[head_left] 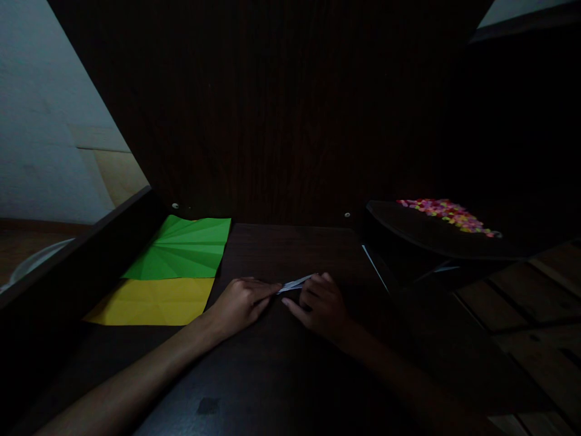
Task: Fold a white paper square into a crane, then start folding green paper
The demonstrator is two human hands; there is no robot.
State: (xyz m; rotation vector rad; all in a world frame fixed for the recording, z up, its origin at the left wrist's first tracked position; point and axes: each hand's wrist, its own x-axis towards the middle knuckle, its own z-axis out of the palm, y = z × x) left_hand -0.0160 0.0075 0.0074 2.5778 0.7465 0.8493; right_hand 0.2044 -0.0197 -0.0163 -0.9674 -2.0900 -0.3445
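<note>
A narrow folded white paper (295,283) lies low over the dark desk top, between my two hands. My left hand (247,303) has its fingers pressed together on the paper's left end. On the other end, the curled fingers of my right hand (324,306) grip the paper, with the thumb stretched out apart below it. Left of my left hand are a creased green paper sheet (186,248) and a creased yellow paper sheet (154,303), the green one partly over the yellow. My fingers hide both ends of the white paper.
A dark upright panel (272,121) rises behind the desk top (290,248). Along the left runs a raised board (86,242). On the right, a rounded shelf (408,233) bears a heap of small colourful pieces (454,215). The right side is very dark.
</note>
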